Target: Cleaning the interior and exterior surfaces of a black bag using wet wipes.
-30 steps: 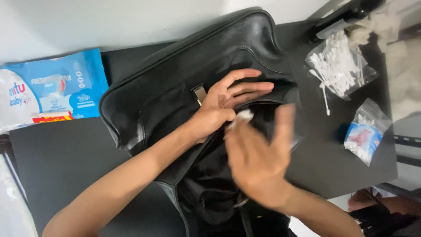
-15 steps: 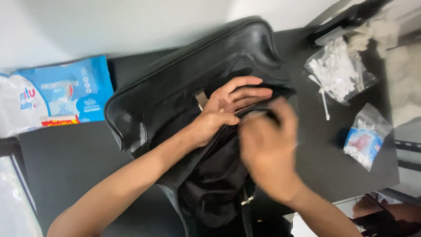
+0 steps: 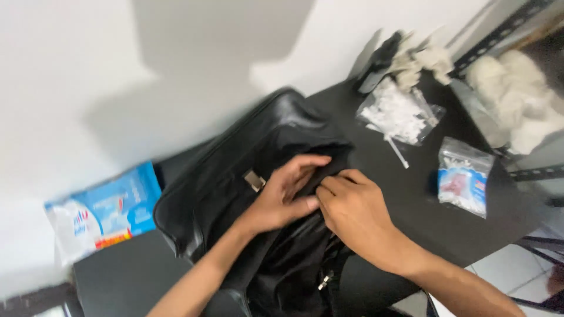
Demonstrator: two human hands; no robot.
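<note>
Both my hands are on the black leather bag (image 3: 235, 170) lying mid-worktop (image 3: 423, 217): left hand (image 3: 282, 196) has its fingers curled into the bag's opening, gripping the edge, and right hand (image 3: 352, 208) is pressed just beside it, fingers bent on the same edge; what's inside the bag is hidden. To the right sit a clear bag of cotton swabs (image 3: 399, 114) and a small clear packet (image 3: 465, 176), well apart from my hands with bare worktop between. The blue wipes pack (image 3: 103, 214) hangs at the worktop's left edge by the wall.
</note>
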